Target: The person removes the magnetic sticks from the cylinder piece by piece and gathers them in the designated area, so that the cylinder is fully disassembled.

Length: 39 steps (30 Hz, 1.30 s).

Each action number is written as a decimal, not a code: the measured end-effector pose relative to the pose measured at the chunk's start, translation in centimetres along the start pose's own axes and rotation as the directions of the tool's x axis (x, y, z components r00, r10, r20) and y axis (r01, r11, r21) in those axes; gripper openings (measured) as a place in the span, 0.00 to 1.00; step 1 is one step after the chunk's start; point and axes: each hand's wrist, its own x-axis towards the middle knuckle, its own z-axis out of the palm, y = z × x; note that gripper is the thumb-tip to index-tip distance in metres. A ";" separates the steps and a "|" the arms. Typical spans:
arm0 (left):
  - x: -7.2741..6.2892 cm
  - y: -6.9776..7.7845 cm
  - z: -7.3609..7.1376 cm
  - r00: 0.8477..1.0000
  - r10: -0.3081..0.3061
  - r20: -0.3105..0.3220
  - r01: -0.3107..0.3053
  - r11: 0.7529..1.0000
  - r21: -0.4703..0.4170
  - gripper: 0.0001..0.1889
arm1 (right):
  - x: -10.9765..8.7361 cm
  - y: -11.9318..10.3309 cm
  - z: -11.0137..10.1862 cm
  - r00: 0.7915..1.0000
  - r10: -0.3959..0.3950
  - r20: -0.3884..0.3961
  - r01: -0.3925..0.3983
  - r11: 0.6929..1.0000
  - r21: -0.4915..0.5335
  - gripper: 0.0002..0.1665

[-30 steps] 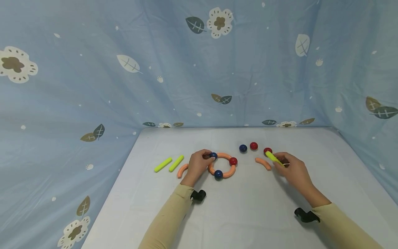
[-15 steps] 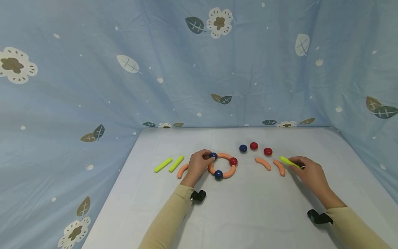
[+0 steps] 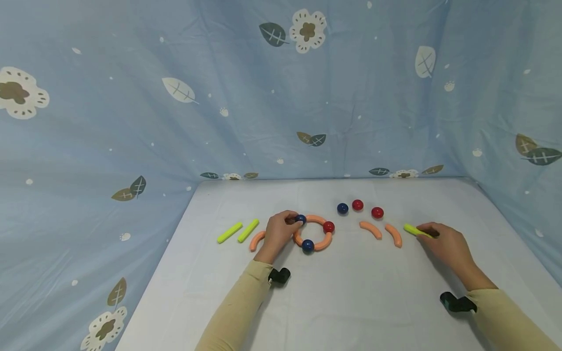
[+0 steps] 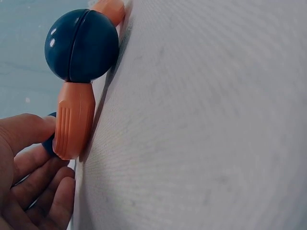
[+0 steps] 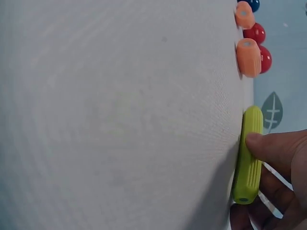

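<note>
My left hand (image 3: 279, 231) pinches a dark blue ball (image 3: 300, 219) at the upper left of a ring. The ring joins curved orange rods (image 3: 324, 242) with balls, among them a red ball (image 3: 328, 227) and a second blue ball (image 3: 308, 246). In the left wrist view a blue ball (image 4: 81, 45) stands large above an orange rod (image 4: 75, 120), and the pinched ball is mostly hidden behind that rod. Over at the right, my right hand (image 3: 448, 245) holds a straight yellow-green rod (image 5: 248, 165) between thumb and fingers, low at the table surface.
Two straight yellow-green rods (image 3: 248, 230) and a curved orange rod (image 3: 257, 241) lie left of the ring. Two more curved orange rods (image 3: 393, 235) lie between ring and right hand. Behind these sit a blue ball (image 3: 342, 208) and two red balls (image 3: 377, 212). A patterned blue curtain (image 3: 281, 97) backs the table.
My right hand has moved right with the yellow-green rod and lowered it to the table, uncovering a curved orange rod and a red ball. The left hand has stayed at the ring.
</note>
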 end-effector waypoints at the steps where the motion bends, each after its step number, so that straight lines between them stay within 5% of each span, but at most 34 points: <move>1: 0.0 0.0 0.0 1.000 0.001 -0.001 -0.001 1.000 0.000 0.16 | 0.0 0.0 0.0 1.000 0.005 0.006 -0.005 1.000 -0.002 0.18; 17: 0.1 0.1 0.0 1.000 -0.024 -0.010 0.024 1.000 -0.006 0.14 | -0.1 -0.4 0.3 0.999 0.034 0.003 -0.034 0.999 -0.002 0.23; 26: -0.2 0.3 0.0 0.999 -0.038 -0.016 0.038 0.999 -0.003 0.12 | -1.1 -3.3 0.8 0.997 -0.002 -0.080 0.005 0.999 0.035 0.21; 39: -1.5 0.5 -0.5 0.999 0.000 0.035 -0.002 0.998 0.062 0.17 | -1.7 -7.6 2.6 0.989 -0.145 -0.026 0.146 0.987 0.067 0.19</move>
